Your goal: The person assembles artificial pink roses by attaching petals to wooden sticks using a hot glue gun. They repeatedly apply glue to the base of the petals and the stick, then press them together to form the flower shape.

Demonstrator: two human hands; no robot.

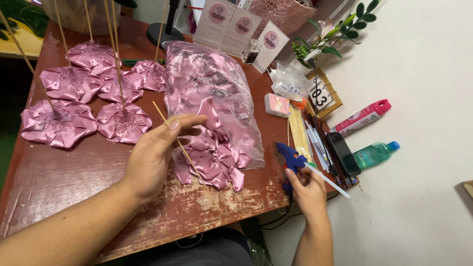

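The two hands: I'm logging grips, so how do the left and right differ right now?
The left hand pinches a thin wooden stick over the table; the right hand grips a blue glue gun at the table's edge. The left's fingers lie extended, the right's curled. Both are bare.

On the table, the finished flowers lie upper left; the plastic bag in the centre; the sticks to the right.

Bare forearms, no sleeves, dark trousers
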